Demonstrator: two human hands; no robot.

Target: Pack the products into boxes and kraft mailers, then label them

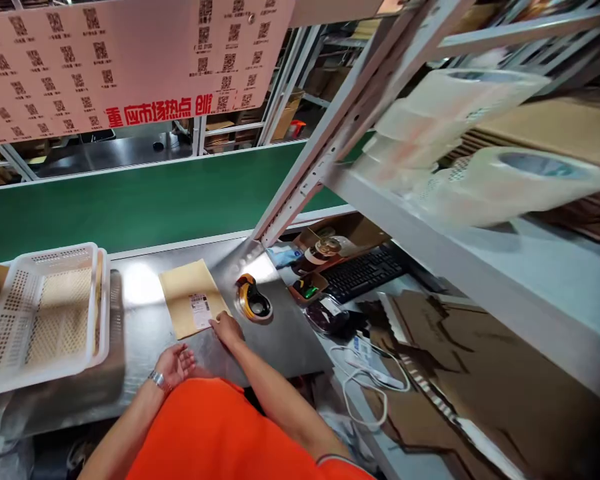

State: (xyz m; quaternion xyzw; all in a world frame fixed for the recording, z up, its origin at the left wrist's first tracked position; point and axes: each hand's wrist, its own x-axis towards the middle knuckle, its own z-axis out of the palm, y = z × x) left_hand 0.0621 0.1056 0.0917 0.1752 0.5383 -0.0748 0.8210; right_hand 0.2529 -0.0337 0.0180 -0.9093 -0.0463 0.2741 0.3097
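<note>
A tan padded envelope (185, 290) lies on the metal table (150, 360), with a white printed label (201, 310) near its right edge. My right hand (227, 329) is at the envelope's lower right corner, its fingers closed on that edge beside the label. Just below the envelope, my left hand (176, 364) rests palm up with loosely curled, parted fingers and nothing in it; a metal watch (158, 380) is on that wrist. A yellow and black tape dispenser (253, 299) sits to the right of the envelope.
White plastic baskets (100, 307) stand at the left. Beyond the table runs a green belt (130, 193). A slanted metal post (325, 160) and a shelf with tape rolls (520, 180) rise at the right, above a keyboard (365, 272), white cables (365, 383) and flattened cardboard (480, 347).
</note>
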